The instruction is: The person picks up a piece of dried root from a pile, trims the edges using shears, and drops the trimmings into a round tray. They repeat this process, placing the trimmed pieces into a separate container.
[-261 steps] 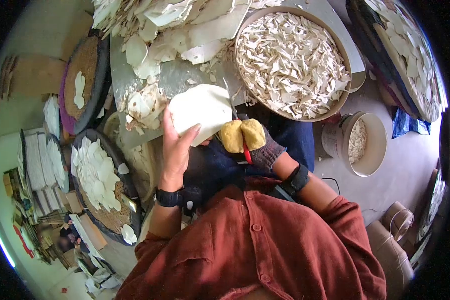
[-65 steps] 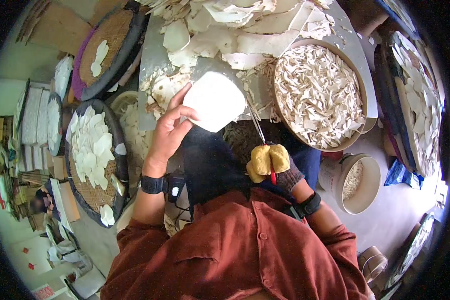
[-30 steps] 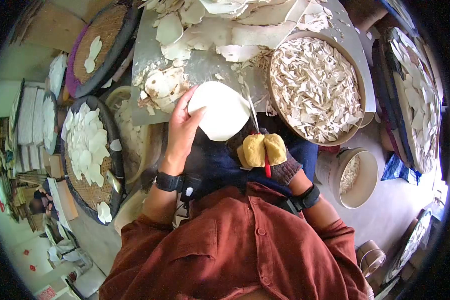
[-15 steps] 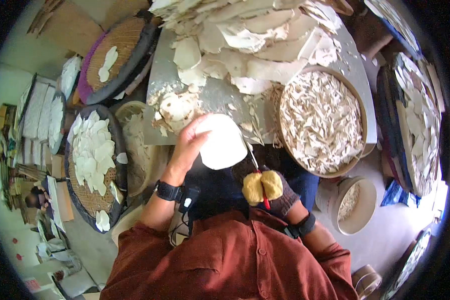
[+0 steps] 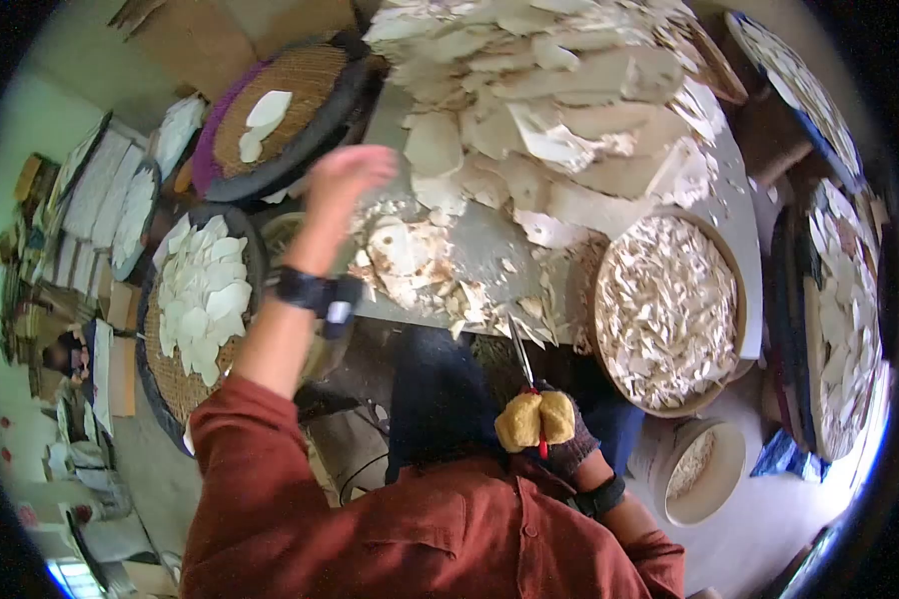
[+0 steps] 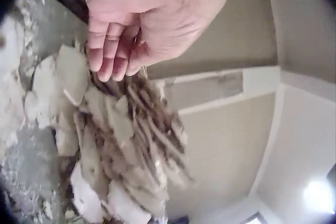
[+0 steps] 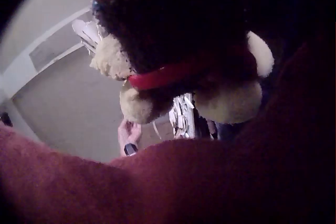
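Note:
My left hand point(image 5: 348, 178) is blurred in the head view, over the table's left edge beside the purple-rimmed tray point(image 5: 218, 120). The left wrist view shows that hand point(image 6: 152, 19) with loosely bent fingers and nothing held, above stacked pale sheets point(image 6: 89, 155). My gloved right hand point(image 5: 572, 449) grips shears point(image 5: 520, 349) with yellow padding point(image 5: 519, 422) and a red part on the handles, low before my lap, blades pointing at the table edge. In the dark right wrist view, the red handle part point(image 7: 163, 77) and padding point(image 7: 228, 100) show at the glove.
A large pile of pale sheets point(image 5: 559, 120) covers the table's back. Brown-stained pieces point(image 5: 407, 255) lie near its front left. A round pan of cut strips point(image 5: 669, 309) stands at the right, above a bucket point(image 5: 714, 479). Another round tray point(image 5: 205, 290) holds pale pieces at the left.
My left hand has let go of the white piece it held and moved up and left. My right hand still grips the shears. The head view has shifted, showing more of the table's back.

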Available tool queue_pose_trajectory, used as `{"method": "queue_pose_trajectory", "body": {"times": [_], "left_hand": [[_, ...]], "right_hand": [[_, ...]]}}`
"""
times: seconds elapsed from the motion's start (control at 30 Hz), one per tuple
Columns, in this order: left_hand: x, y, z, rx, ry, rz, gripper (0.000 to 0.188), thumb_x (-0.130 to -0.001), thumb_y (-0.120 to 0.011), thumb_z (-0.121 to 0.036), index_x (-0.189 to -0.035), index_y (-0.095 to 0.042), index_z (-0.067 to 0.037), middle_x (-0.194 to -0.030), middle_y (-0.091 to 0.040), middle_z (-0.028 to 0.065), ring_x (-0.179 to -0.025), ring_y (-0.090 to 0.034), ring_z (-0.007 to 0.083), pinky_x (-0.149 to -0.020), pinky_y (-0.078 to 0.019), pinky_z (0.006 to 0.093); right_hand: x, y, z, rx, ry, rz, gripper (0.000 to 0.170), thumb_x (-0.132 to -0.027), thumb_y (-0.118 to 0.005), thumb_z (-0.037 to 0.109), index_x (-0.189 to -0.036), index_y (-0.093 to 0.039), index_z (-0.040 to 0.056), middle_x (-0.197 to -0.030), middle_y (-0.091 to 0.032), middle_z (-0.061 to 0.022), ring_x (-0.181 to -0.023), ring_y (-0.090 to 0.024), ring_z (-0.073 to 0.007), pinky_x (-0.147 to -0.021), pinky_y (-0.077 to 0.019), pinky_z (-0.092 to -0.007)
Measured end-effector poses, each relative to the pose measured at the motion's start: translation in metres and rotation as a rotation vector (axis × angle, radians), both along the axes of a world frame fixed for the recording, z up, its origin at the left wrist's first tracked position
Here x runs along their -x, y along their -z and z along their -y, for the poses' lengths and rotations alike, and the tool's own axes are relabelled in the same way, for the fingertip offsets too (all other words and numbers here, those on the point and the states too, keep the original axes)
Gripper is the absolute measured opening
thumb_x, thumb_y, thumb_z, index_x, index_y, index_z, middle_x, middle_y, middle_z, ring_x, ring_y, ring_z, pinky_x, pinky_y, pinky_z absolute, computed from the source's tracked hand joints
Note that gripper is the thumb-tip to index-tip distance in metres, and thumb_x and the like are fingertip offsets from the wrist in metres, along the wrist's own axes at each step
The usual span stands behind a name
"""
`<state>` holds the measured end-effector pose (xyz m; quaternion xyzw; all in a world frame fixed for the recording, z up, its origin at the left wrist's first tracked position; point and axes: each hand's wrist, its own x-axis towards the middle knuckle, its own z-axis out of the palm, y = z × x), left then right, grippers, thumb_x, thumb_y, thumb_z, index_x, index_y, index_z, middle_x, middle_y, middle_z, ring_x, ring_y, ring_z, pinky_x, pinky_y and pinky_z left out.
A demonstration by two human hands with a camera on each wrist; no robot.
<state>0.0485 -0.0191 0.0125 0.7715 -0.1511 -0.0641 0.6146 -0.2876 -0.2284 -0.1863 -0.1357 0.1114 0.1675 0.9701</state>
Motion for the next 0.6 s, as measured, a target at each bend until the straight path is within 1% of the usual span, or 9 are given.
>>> {"method": "queue_pose_trajectory", "body": {"times": [0.1, 0.17, 0.23, 0.27, 0.33, 0.47, 0.5, 0.57, 0.6], "left_hand": [[0.0, 0.043, 0.062, -0.301, 0.146, -0.065, 0.02, -0.083, -0.056, -0.013, -0.099, -0.063, -0.002, -0.083, -0.066, 0.0131, -0.072, -0.064, 0.0221, -0.065, -0.0518, 0.0323], [-0.008, 0.092, 0.087, -0.72, 0.092, 0.602, 0.019, -0.082, -0.052, -0.01, -0.095, -0.063, -0.003, -0.086, -0.065, 0.0173, -0.076, -0.062, 0.0315, -0.066, -0.0496, 0.04], [-0.01, 0.098, 0.098, -0.88, 0.07, 0.543, 0.017, -0.081, -0.051, -0.01, -0.091, -0.063, -0.004, -0.085, -0.063, 0.0172, -0.077, -0.06, 0.0357, -0.069, -0.0481, 0.043], [-0.009, 0.102, 0.104, -0.957, 0.07, 0.511, 0.016, -0.08, -0.051, -0.011, -0.09, -0.063, -0.005, -0.085, -0.063, 0.0172, -0.078, -0.058, 0.0378, -0.07, -0.0474, 0.0445], [-0.015, 0.108, 0.104, -0.912, 0.042, 0.558, 0.012, -0.079, -0.054, -0.013, -0.086, -0.062, -0.007, -0.083, -0.062, 0.0149, -0.077, -0.058, 0.0362, -0.069, -0.0472, 0.0433], [0.005, 0.097, 0.092, -0.688, -0.02, 0.579, 0.009, -0.073, -0.065, -0.015, -0.077, -0.061, -0.008, -0.078, -0.061, 0.0075, -0.073, -0.06, 0.0243, -0.063, -0.0479, 0.0353], [0.011, 0.094, 0.089, -0.53, 0.056, 0.33, 0.007, -0.07, -0.064, -0.011, -0.074, -0.061, -0.006, -0.074, -0.063, 0.0114, -0.066, -0.063, 0.0254, -0.059, -0.0486, 0.0356], [0.051, 0.07, 0.082, -0.02, 0.251, -0.309, 0.015, -0.081, -0.063, -0.009, -0.088, -0.056, 0.002, -0.076, -0.063, 0.0095, -0.059, -0.061, 0.0127, -0.051, -0.0477, 0.0221], [0.073, 0.063, 0.08, -0.017, 0.254, -0.36, 0.015, -0.083, -0.061, -0.008, -0.091, -0.055, 0.003, -0.078, -0.063, 0.01, -0.061, -0.062, 0.0134, -0.052, -0.0487, 0.022]], "right_hand": [[-0.01, -0.027, -0.006, 0.269, 0.016, 0.145, 0.022, -0.087, -0.052, 0.014, -0.099, -0.056, -0.0036, -0.094, -0.062, -0.0123, -0.085, -0.06, -0.0247, -0.081, -0.0494, -0.0373], [-0.01, -0.029, -0.009, 0.181, -0.005, 0.07, 0.023, -0.088, -0.051, 0.016, -0.099, -0.057, -0.0028, -0.093, -0.062, -0.0121, -0.083, -0.061, -0.0239, -0.081, -0.0494, -0.0369], [-0.006, -0.029, 0.0, 0.367, -0.061, 0.082, 0.023, -0.088, -0.05, 0.016, -0.1, -0.057, -0.0026, -0.093, -0.062, -0.0116, -0.084, -0.061, -0.0234, -0.081, -0.0495, -0.0366], [-0.005, -0.023, -0.002, 0.108, 0.021, -0.112, 0.019, -0.088, -0.049, 0.013, -0.099, -0.057, -0.0013, -0.092, -0.062, -0.0101, -0.086, -0.061, -0.023, -0.08, -0.0498, -0.0354], [-0.005, -0.024, 0.0, -0.112, -0.007, -0.112, 0.016, -0.088, -0.048, 0.01, -0.099, -0.056, 0.0007, -0.092, -0.061, -0.0088, -0.086, -0.06, -0.0224, -0.08, -0.0499, -0.0345], [-0.001, -0.048, 0.0, 0.466, -0.006, 0.058, 0.01, -0.086, -0.052, 0.008, -0.095, -0.056, 0.0032, -0.089, -0.06, -0.0072, -0.084, -0.06, -0.0207, -0.077, -0.0497, -0.033], [0.002, -0.041, 0.001, 0.618, -0.02, 0.134, 0.012, -0.085, -0.054, 0.007, -0.096, -0.056, 0.0017, -0.09, -0.059, -0.0078, -0.085, -0.059, -0.0209, -0.077, -0.0492, -0.0329], [-0.001, -0.041, 0.0, 0.208, 0.046, -0.081, 0.018, -0.086, -0.055, 0.017, -0.092, -0.057, 0.0003, -0.087, -0.06, -0.0103, -0.079, -0.06, -0.0241, -0.073, -0.0501, -0.0364], [0.001, -0.009, -0.004, 0.23, 0.104, 0.237, 0.026, -0.086, -0.056, 0.024, -0.091, -0.057, -0.0018, -0.086, -0.06, -0.0115, -0.078, -0.059, -0.0253, -0.07, -0.0493, -0.0378]]}}
